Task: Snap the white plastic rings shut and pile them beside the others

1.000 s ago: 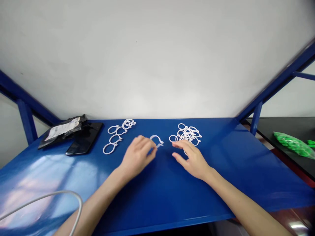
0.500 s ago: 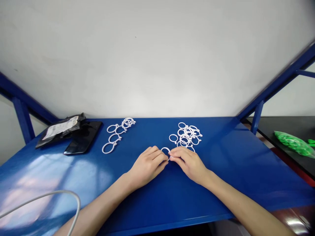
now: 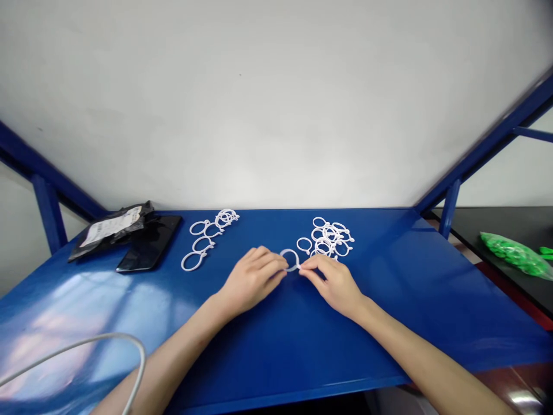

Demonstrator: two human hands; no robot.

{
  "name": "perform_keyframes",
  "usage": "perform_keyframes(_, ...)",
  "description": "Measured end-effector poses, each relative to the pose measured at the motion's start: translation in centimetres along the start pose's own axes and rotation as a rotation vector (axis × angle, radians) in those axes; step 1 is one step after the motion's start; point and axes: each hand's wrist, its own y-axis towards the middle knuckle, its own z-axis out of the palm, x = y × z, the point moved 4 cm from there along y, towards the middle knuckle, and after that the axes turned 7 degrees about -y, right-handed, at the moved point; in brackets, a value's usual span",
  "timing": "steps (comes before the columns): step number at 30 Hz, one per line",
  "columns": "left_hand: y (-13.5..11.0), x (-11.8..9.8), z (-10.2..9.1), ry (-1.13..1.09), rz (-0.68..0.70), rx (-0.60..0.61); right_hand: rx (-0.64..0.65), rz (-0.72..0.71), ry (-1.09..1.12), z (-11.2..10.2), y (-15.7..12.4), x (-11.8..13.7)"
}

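Both hands meet at the middle of the blue table on one white plastic ring. My left hand pinches the ring's left side with curled fingers. My right hand pinches its right side, fingertips pressed together. Just behind my right hand lies a loose pile of white rings. A second group of white rings is laid out to the back left, beyond my left hand.
A black phone and a black packet with a white label lie at the table's back left. A white cable curves over the near left. Blue frame posts stand at both ends. A green bag rests on the dark bench right.
My left hand brought a ring from the back toward the middle. My right hand left the pile and took hold of the ring's other side; both now hold it slightly farther back.
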Motion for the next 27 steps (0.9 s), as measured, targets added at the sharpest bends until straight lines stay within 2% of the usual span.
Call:
perform_keyframes(2,-0.1,1.8,-1.6,0.018,-0.085,-0.120,-0.051,0.087,-0.033,-0.5,0.2,-1.0)
perform_keyframes(4,-0.4,3.8,-2.7,0.031,-0.199,-0.167,-0.063,0.169,-0.054,-0.9,0.4,-1.9)
perform_keyframes(6,-0.8,5.8,-3.2,0.049,-0.306,-0.125,-0.044,0.197,-0.060,-1.1,0.5,-2.4)
perform_keyframes(9,-1.5,8.0,-3.2,0.178,-0.411,-0.045,-0.028,0.165,-0.094,-1.3,0.7,-2.3)
perform_keyframes(12,-2.1,9.3,-2.9,0.330,-0.464,-0.021,-0.046,0.131,-0.121,-1.4,0.7,-1.8)
perform_keyframes(16,-2.6,10.3,-2.0,0.393,-0.493,-0.005,-0.035,0.121,-0.116,-1.4,0.7,-1.6)
perform_keyframes(21,-2.1,9.1,-1.3,0.380,-0.449,0.035,0.026,0.115,-0.131,-1.0,0.7,-1.8)
perform_keyframes(23,-1.6,7.5,-0.7,0.310,-0.383,0.077,0.050,0.080,-0.163,-0.8,0.7,-1.5)
perform_keyframes(27,-0.6,2.9,1.5,0.087,-0.190,0.162,0.125,-0.041,-0.276,0.1,0.4,-0.4)
